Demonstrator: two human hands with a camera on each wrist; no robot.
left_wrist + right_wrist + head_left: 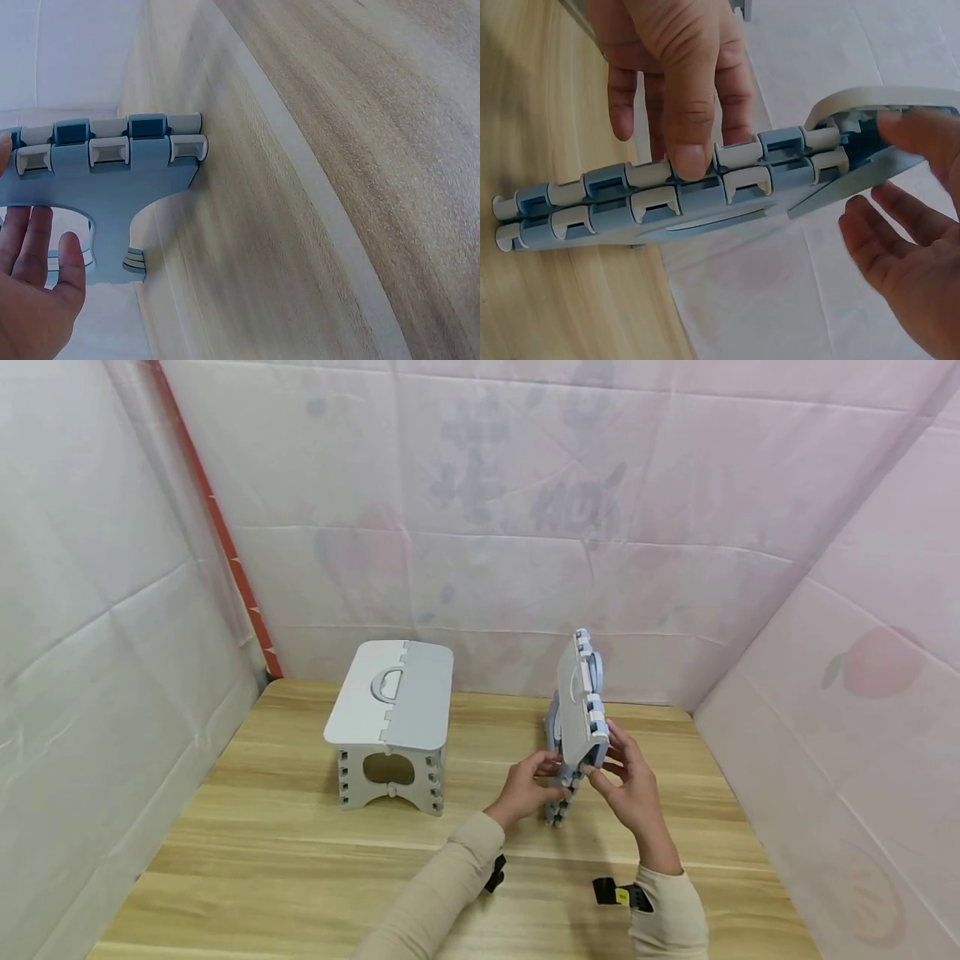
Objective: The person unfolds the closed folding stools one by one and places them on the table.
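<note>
A white and blue folding stool (574,722) stands half folded on the right of the table, its seat panels tilted up above legs pressed flat together. My left hand (525,787) grips the folded legs from the left. In the right wrist view, that hand's thumb (690,154) lies on the row of hinge knuckles. My right hand (633,789) holds the lower end of the seat, its thumb tucked inside the panel edge and its fingers on the far side. The left wrist view shows the stool's blue leg panel (112,217) close to the wood surface.
A second folding stool (420,702), white and grey, stands unfolded on the left of the wooden table (300,868). White printed sheets (480,568) wall the table at the back and sides. Black straps (603,891) hang at the wrists.
</note>
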